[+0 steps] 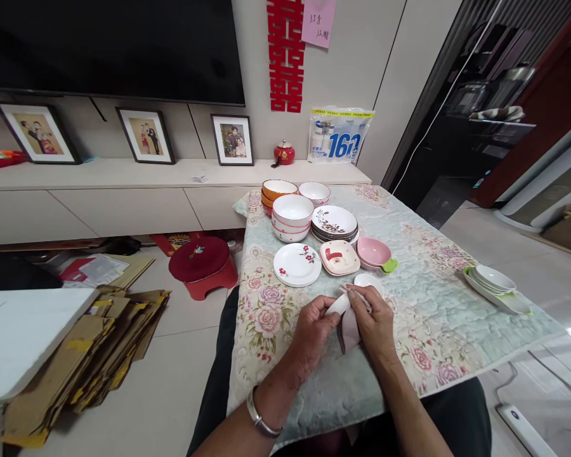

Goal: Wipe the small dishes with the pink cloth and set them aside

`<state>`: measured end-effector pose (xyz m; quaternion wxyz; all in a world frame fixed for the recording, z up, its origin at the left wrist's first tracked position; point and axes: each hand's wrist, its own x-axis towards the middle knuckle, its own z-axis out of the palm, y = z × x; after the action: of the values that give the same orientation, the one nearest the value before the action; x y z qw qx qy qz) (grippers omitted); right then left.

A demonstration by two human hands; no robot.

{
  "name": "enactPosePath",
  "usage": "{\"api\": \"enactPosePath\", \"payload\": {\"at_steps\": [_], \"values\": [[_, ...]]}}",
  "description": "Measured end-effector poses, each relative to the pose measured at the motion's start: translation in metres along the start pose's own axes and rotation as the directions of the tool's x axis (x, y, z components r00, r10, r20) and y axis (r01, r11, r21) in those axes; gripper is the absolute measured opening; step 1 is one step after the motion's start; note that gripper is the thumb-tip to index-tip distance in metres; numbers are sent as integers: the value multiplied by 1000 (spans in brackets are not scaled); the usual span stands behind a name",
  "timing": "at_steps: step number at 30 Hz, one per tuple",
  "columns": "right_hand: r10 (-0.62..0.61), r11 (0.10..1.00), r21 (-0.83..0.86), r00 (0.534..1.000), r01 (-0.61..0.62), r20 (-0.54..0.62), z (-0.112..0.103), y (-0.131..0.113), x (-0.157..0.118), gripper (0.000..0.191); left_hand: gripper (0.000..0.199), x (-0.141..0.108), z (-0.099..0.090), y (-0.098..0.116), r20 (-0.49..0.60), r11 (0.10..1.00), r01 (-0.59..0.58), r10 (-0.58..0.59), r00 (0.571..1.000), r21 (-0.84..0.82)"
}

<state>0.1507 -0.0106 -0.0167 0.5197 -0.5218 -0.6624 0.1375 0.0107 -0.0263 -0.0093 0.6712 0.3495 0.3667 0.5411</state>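
My left hand (313,330) pinches a small white dish (337,306), seen nearly edge-on, over the near part of the table. My right hand (374,320) is closed on a mauve-grey cloth (349,330), pressing it against the dish's far side; the cloth hangs below my fingers. Just beyond my hands lies another small white dish (368,282), partly covered by my right hand. Flowered white plates (295,264) lie stacked to the left of it. Near them are square cream dishes (340,257) with a red pattern and pink bowls (372,251) with a green handle.
Farther back on the flowered tablecloth (428,317) stand white bowls (292,209), orange bowls (279,187) and brown-patterned plates (334,220). Small white and green dishes (495,285) sit at the right edge. A red stool (202,266) and flattened cardboard (90,355) are on the left floor.
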Motion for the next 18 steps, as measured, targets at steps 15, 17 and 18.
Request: {"api": "enactPosePath", "payload": {"at_steps": [15,17,18], "values": [[-68,995,-69,997,70,20,4,-2,-1,16,16,-1,5,10,-104,962,64,-94,990,-265],[-27,995,-99,1000,27,7,5,1,0,18,15,0,4,10,-123,960,58,-95,988,-276],[-19,994,-108,1000,21,12,5,2,0,18,15,1,4,10,-131,959,52,-92,987,-279]]}}
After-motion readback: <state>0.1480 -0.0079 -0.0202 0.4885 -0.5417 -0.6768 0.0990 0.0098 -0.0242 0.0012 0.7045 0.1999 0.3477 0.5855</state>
